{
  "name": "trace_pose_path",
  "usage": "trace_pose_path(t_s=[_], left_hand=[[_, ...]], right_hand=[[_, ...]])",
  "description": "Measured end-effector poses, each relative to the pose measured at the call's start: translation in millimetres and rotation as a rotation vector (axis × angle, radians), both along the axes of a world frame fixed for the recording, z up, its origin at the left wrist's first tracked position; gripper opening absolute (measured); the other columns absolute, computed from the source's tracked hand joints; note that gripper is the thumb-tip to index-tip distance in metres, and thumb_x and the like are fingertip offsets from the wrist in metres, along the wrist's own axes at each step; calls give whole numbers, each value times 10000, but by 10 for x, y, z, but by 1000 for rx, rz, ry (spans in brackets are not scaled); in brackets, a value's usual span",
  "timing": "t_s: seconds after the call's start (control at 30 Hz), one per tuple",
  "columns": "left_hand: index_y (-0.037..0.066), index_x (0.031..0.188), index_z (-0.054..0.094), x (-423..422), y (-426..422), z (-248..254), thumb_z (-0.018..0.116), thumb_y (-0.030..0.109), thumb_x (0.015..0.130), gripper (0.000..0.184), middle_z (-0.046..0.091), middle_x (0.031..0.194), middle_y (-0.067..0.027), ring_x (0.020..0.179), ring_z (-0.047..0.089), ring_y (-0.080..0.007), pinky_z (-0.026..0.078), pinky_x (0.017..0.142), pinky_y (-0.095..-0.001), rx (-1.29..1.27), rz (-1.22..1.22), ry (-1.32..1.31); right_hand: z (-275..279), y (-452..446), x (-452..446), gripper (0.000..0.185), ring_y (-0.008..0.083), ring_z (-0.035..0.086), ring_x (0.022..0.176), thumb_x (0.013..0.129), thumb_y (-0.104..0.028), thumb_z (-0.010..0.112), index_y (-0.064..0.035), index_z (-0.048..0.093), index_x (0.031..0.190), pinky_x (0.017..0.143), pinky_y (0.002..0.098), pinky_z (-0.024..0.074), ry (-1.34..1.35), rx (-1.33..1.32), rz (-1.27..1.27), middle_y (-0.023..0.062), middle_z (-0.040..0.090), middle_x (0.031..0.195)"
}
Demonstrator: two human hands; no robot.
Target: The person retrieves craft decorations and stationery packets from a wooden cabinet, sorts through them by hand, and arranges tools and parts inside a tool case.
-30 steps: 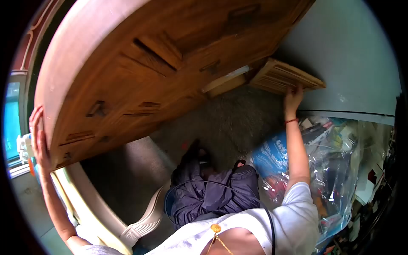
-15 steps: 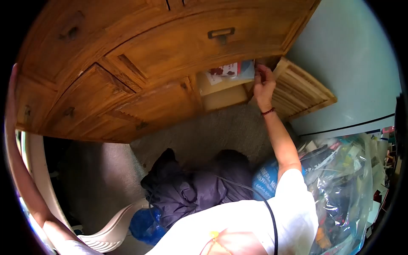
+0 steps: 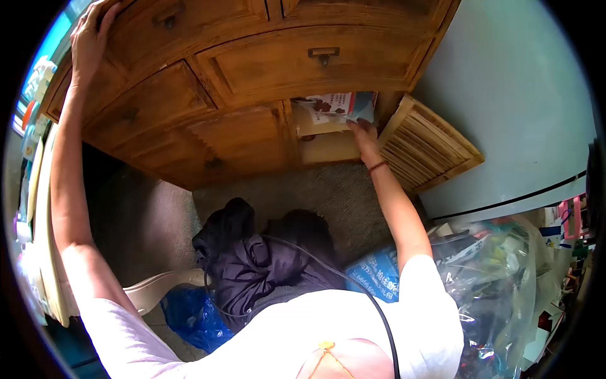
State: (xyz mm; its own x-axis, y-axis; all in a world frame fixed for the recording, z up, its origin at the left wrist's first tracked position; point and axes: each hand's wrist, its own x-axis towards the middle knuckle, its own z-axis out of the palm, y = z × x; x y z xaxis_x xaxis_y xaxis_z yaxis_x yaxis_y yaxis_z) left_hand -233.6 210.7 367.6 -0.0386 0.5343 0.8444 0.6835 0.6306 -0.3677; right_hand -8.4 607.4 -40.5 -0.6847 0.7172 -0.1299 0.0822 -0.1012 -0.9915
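A wooden cabinet point(image 3: 303, 69) with drawers and a low cupboard fills the upper part of the view. My left hand point(image 3: 91, 41) rests on its top left edge, fingers apart, holding nothing loose. Inside the low cupboard lies a plastic packet point(image 3: 334, 106), white with dark red print and a grey-blue end. My right hand point(image 3: 365, 138) reaches into that opening, its fingers closed at the packet's lower right edge. A slatted cupboard door point(image 3: 432, 144) stands swung open just right of my right wrist. The fingertips are partly hidden.
A pale blue-grey appliance-like panel point(image 3: 517, 114) rises at the right. Below it stands a clear plastic bag point(image 3: 492, 284) full of mixed things. Dark trousers point(image 3: 265, 265) cover my bent legs, with a blue plastic bag point(image 3: 196, 316) beside them. A black cable point(image 3: 363, 284) crosses my front.
My right hand has moved from the cupboard's right side, down and left to the packet. My left hand has come up to the cabinet's top edge, as my view shifted.
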Motion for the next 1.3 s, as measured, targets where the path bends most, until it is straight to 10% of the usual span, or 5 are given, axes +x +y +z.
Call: trace_pose_path(t_s=[0.3,0.47,0.8,1.13,1.3], left_hand=[[151,1135,570,99,59,-61,533,257,886,274,587,1120,-65,1047,554,-236,439,865,-338,58,48,49],[106,1187,498,668,369,-511,606,199,839,376,525,1197,-74,1117,485,-236,381,912,-375,143,-134,307],[2,1194,467,1890,1729,-3219,663,291,799,527,530,1130,-149,1005,544,-276,457,868,-411,490,-439,-2612],[21,1047,537,1785,1451,-3647,578,112,813,255,591,984,-120,860,593,-238,508,742,-394,1003,-583,-2694],[-13,1030,526,1746,1223,-3740,545,23,743,290,595,956,-137,865,597,-249,506,747,-389,1012,-573,-2763]], right_hand=[[0,113,-846,306,234,587,645,786,-217,654,86,630,753,614,376,453,-242,750,-101,167,624,696],[98,-56,-580,327,169,576,843,785,-159,657,21,581,1047,753,290,451,149,-65,-29,81,620,964],[216,-506,661,366,163,552,904,815,-169,635,18,540,1115,788,273,434,315,-285,320,56,597,1035],[-464,630,-493,623,283,562,1016,727,-407,689,15,510,1149,831,323,438,-320,923,-63,163,589,1104],[-535,848,-654,771,275,543,1045,645,-443,749,26,466,1186,875,332,432,-78,776,121,165,564,1144]])
